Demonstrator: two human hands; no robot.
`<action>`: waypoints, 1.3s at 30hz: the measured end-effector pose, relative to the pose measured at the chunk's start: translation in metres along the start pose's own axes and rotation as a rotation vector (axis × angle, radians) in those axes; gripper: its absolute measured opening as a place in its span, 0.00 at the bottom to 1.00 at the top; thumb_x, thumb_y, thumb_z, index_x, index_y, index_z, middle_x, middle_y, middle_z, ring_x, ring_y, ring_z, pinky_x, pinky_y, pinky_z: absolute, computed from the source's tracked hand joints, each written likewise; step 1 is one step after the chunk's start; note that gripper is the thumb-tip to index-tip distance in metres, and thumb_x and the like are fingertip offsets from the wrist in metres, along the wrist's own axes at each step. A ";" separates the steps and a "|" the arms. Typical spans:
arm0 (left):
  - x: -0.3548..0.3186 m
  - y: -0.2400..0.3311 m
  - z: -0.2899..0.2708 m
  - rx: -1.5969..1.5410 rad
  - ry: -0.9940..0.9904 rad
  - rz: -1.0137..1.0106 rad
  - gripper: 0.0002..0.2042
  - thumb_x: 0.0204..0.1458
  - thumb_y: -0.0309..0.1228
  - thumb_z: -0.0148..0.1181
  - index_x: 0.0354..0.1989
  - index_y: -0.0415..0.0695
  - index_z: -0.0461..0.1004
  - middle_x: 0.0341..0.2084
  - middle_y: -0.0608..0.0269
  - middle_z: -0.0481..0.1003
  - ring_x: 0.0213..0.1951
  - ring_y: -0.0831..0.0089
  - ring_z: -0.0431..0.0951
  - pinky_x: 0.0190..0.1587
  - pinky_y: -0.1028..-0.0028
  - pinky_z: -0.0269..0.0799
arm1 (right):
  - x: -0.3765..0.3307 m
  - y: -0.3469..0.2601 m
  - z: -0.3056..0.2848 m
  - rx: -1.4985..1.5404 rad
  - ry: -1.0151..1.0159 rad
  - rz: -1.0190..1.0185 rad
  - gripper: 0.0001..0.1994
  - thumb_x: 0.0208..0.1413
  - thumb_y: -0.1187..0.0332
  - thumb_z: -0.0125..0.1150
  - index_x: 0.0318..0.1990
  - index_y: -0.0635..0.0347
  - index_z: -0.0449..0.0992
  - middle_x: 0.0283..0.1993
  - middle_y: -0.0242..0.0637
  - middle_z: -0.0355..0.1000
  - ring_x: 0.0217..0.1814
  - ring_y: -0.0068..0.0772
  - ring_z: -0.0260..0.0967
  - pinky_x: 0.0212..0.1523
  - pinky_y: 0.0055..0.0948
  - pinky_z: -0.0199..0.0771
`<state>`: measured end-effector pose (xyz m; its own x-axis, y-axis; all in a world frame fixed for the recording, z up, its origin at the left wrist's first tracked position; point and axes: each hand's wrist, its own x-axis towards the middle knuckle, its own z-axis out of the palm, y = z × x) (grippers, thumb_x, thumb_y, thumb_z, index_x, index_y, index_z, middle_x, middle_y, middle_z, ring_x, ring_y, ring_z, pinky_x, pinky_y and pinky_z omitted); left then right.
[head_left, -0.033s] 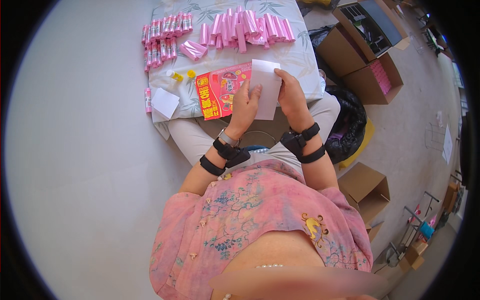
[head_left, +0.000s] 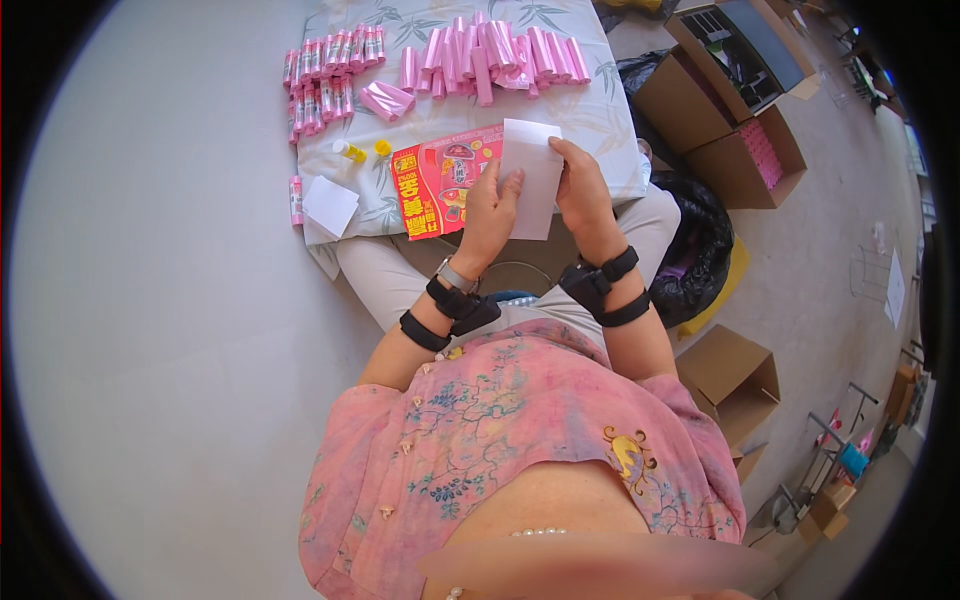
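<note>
Left hand (head_left: 490,215) and right hand (head_left: 580,190) each pinch one white sheet (head_left: 530,175) above one red packet (head_left: 440,185); two yellow caps (head_left: 365,150) near the table's edge (head_left: 330,235).

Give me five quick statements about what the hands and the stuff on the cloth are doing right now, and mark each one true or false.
1. Both hands hold the white rectangular paper sheet. True: the left hand and the right hand each have a grip on it.
2. The red printed flat packet lies on the floral cloth. True.
3. The pink plastic rolls are stacked inside the open cardboard box. False: they lie on the cloth at its far side.
4. The left hand rests on the two small yellow caps. False: they lie apart from it, left of the packet.
5. A small white square paper sits on the cloth's left corner. True.
</note>
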<state>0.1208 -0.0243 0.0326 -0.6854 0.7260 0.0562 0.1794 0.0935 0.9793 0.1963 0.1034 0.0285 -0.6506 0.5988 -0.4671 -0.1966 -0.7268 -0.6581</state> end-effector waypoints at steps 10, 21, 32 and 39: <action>0.002 -0.006 0.007 -0.041 0.034 0.019 0.13 0.66 0.32 0.53 0.49 0.33 0.72 0.35 0.50 0.79 0.36 0.67 0.78 0.41 0.67 0.72 | 0.002 0.022 -0.003 -0.296 0.004 -0.409 0.13 0.71 0.63 0.51 0.37 0.60 0.76 0.32 0.24 0.72 0.33 0.13 0.66 0.35 0.19 0.67; 0.006 -0.027 0.005 -0.254 0.081 -0.214 0.12 0.67 0.32 0.51 0.53 0.38 0.72 0.41 0.63 0.78 0.39 0.81 0.77 0.42 0.76 0.75 | -0.013 0.022 -0.014 -0.418 -0.003 -0.083 0.19 0.69 0.57 0.53 0.55 0.65 0.74 0.49 0.30 0.75 0.48 0.18 0.68 0.44 0.21 0.69; 0.003 -0.041 0.007 -0.111 0.028 -0.188 0.12 0.66 0.33 0.53 0.50 0.37 0.73 0.37 0.65 0.77 0.36 0.83 0.75 0.39 0.78 0.73 | 0.005 0.021 -0.008 -0.382 -0.120 -0.216 0.12 0.70 0.64 0.55 0.49 0.64 0.77 0.38 0.27 0.76 0.37 0.14 0.68 0.38 0.20 0.71; 0.005 -0.044 0.004 -0.103 0.012 -0.187 0.12 0.67 0.33 0.53 0.50 0.37 0.73 0.37 0.65 0.77 0.37 0.82 0.75 0.39 0.78 0.73 | 0.011 0.028 -0.012 -0.456 -0.119 -0.303 0.12 0.70 0.65 0.54 0.48 0.66 0.77 0.38 0.28 0.76 0.37 0.13 0.66 0.38 0.20 0.70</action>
<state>0.1126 -0.0224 -0.0109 -0.7084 0.6944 -0.1263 -0.0238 0.1553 0.9876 0.1928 0.0936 -0.0019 -0.6979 0.6969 -0.1652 -0.0677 -0.2939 -0.9534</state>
